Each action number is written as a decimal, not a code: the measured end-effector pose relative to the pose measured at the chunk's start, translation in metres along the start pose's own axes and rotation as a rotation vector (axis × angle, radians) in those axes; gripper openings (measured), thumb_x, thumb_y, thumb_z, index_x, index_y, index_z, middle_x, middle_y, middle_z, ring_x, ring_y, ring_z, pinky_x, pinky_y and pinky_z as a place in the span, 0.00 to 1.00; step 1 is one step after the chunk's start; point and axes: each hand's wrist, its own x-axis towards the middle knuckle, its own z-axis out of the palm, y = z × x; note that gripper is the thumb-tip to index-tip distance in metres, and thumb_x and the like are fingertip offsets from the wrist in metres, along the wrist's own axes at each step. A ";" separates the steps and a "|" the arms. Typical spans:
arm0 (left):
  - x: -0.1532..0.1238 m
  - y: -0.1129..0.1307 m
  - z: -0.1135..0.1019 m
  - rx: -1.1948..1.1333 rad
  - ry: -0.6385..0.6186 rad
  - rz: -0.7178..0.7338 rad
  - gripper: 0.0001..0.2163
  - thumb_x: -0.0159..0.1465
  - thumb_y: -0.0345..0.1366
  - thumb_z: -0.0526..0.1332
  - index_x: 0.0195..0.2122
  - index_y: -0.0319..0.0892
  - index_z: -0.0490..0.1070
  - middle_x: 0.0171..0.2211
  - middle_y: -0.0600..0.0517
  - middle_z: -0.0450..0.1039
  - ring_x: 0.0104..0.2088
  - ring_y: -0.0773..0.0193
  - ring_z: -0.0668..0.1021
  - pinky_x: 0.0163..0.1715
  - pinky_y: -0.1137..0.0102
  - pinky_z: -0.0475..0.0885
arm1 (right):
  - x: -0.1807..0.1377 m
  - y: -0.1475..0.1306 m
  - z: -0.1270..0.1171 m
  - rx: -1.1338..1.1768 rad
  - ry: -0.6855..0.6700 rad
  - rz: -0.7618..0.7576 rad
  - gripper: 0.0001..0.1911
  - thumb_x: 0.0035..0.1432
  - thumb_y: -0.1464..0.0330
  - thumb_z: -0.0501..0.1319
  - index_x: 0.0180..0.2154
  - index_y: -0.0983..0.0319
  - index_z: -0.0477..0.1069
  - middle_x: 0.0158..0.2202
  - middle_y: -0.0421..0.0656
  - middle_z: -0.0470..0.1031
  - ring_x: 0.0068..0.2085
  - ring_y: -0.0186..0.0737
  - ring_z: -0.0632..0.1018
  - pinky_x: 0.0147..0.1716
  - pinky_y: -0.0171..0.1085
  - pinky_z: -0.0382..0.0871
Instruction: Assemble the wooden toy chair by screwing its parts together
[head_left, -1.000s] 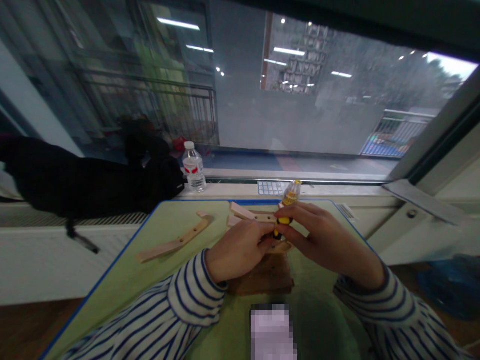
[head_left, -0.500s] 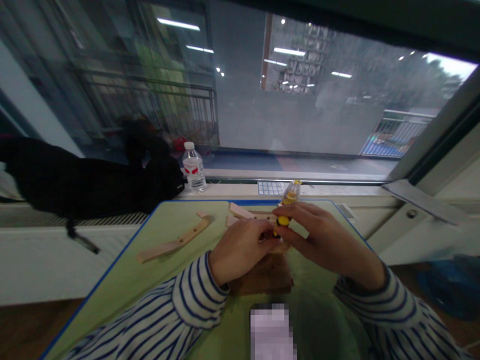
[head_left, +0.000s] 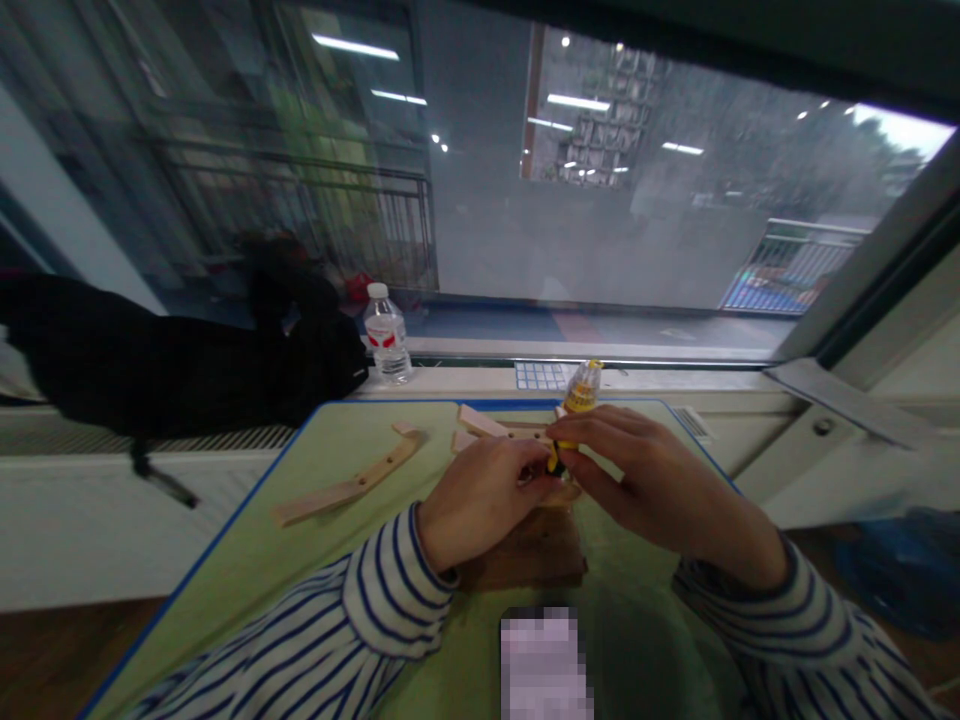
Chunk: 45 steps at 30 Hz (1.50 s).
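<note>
My right hand point(head_left: 637, 470) grips the yellow-and-black handle of a short screwdriver point(head_left: 556, 460) between thumb and fingers. The screwdriver stands roughly upright over pale wooden pieces, and its tip is hidden. My left hand point(head_left: 487, 495) is closed in a pinch just left of it, at a light wooden piece point(head_left: 562, 493); what its fingertips hold is hidden. Below lies a brown wooden block point(head_left: 525, 555). More pale wooden bars point(head_left: 480, 421) with holes lie behind my hands. To the left rests an angled wooden part point(head_left: 360, 485) with holes.
A phone-like object point(head_left: 544, 660), blurred out, lies at the near side of the green table point(head_left: 247, 580). On the sill behind are a water bottle point(head_left: 388, 335) and a yellow-capped clear bottle point(head_left: 583, 388). A black bag point(head_left: 187, 365) lies at the left.
My right hand has turned slightly around the screwdriver, and its fingers now cover more of the yellow handle. The left hand and wooden parts have stayed in place.
</note>
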 end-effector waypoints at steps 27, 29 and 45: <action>0.000 0.004 -0.001 -0.003 -0.024 0.020 0.08 0.63 0.36 0.58 0.40 0.44 0.74 0.36 0.51 0.77 0.37 0.60 0.76 0.38 0.68 0.68 | 0.000 -0.001 0.000 -0.032 -0.027 0.085 0.11 0.64 0.66 0.55 0.45 0.62 0.69 0.42 0.47 0.76 0.44 0.42 0.76 0.44 0.41 0.69; 0.000 0.004 -0.001 0.001 -0.015 0.000 0.08 0.62 0.38 0.59 0.38 0.44 0.74 0.35 0.52 0.77 0.36 0.60 0.76 0.37 0.69 0.68 | 0.000 -0.001 0.001 -0.031 -0.029 0.089 0.11 0.64 0.66 0.55 0.45 0.62 0.69 0.42 0.47 0.76 0.44 0.42 0.76 0.44 0.42 0.70; 0.000 0.003 -0.003 0.020 -0.011 -0.006 0.08 0.63 0.38 0.56 0.35 0.43 0.74 0.31 0.52 0.75 0.33 0.62 0.75 0.32 0.71 0.66 | -0.001 -0.002 -0.002 -0.005 -0.005 0.017 0.11 0.62 0.72 0.55 0.46 0.61 0.68 0.47 0.46 0.76 0.48 0.41 0.75 0.49 0.43 0.69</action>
